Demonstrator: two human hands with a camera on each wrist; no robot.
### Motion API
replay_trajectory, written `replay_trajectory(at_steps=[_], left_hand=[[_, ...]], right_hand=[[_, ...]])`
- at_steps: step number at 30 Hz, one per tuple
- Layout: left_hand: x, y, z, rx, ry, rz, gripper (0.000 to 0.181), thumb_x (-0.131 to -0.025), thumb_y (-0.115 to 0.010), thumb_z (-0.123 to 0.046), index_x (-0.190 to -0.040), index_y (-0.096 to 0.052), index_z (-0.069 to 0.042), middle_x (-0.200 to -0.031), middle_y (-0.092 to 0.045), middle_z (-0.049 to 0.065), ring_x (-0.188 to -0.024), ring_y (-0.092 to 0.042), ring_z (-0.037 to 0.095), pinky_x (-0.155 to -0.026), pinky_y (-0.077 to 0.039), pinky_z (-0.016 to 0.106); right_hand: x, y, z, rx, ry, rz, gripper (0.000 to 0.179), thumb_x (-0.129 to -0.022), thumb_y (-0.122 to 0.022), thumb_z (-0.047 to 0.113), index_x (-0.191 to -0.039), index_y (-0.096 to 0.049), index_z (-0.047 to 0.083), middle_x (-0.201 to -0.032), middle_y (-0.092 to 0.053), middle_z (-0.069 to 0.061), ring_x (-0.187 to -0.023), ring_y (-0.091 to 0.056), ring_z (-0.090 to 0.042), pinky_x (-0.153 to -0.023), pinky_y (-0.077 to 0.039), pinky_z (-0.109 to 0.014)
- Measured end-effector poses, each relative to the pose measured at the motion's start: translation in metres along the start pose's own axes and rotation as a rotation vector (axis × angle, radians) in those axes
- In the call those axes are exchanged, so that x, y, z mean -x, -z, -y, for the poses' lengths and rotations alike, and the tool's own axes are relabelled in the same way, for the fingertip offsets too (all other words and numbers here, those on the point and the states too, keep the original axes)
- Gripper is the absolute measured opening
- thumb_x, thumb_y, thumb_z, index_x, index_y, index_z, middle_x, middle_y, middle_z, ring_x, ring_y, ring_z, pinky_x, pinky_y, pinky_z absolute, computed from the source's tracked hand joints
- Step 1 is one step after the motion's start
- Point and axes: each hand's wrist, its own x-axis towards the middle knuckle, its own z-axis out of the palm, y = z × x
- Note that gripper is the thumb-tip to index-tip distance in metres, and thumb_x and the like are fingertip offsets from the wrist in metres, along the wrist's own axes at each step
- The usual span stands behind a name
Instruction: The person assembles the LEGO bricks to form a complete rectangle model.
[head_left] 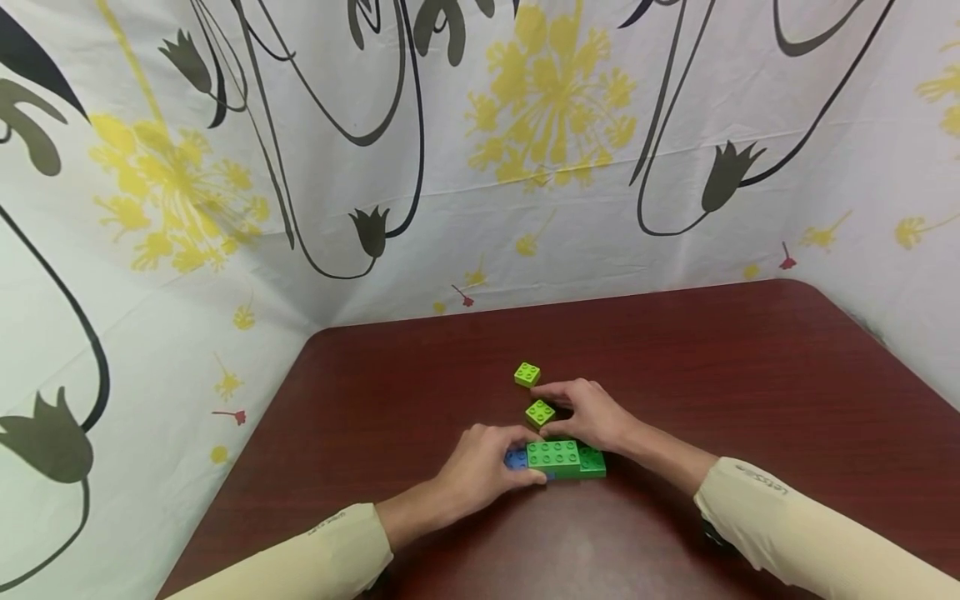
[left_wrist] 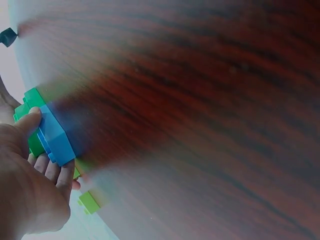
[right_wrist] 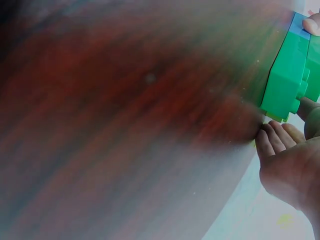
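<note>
My left hand (head_left: 480, 467) grips a joined set of toy building bricks, thumb on the near side and fingers behind. A green brick (head_left: 553, 454) sits on top, bridging a blue brick (left_wrist: 56, 137) at the left and another green brick (right_wrist: 285, 75) at the right. Just behind this set is my right hand (head_left: 592, 414), its thumb and forefinger spread around a small lime brick (head_left: 540, 413). Some space shows between the forefinger and that brick; thumb contact is unclear. A second small lime brick (head_left: 527, 374) lies farther back, beyond the right fingertips.
The bricks are on a dark reddish-brown table (head_left: 420, 367) with rounded far corners. A white cloth (head_left: 450, 167) with yellow and grey flower prints hangs behind the table and along its sides.
</note>
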Motion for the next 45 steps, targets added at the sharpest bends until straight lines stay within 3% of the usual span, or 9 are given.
replay_trajectory(at_steps=[29,45], left_hand=[[0.000,-0.001,-0.001,0.034,0.013,0.005,0.038,-0.088,-0.089,-0.038,-0.121,-0.079,-0.021,-0.108,-0.076,-0.014,-0.088,-0.064,-0.004,-0.076,-0.052,0.019],[0.001,0.000,-0.003,0.051,0.031,0.009,0.038,-0.088,-0.089,-0.039,-0.119,-0.079,-0.021,-0.105,-0.075,-0.015,-0.085,-0.064,-0.003,-0.075,-0.053,0.020]], right_hand=[[0.000,0.003,0.000,0.004,-0.024,-0.092,0.035,-0.088,-0.088,0.012,-0.121,-0.079,0.004,-0.110,-0.080,-0.008,-0.104,-0.077,-0.026,-0.086,-0.062,-0.045],[0.016,0.022,0.005,0.058,-0.009,-0.139,0.034,-0.087,-0.090,0.015,-0.118,-0.081,0.006,-0.109,-0.080,-0.002,-0.102,-0.074,-0.023,-0.084,-0.059,-0.044]])
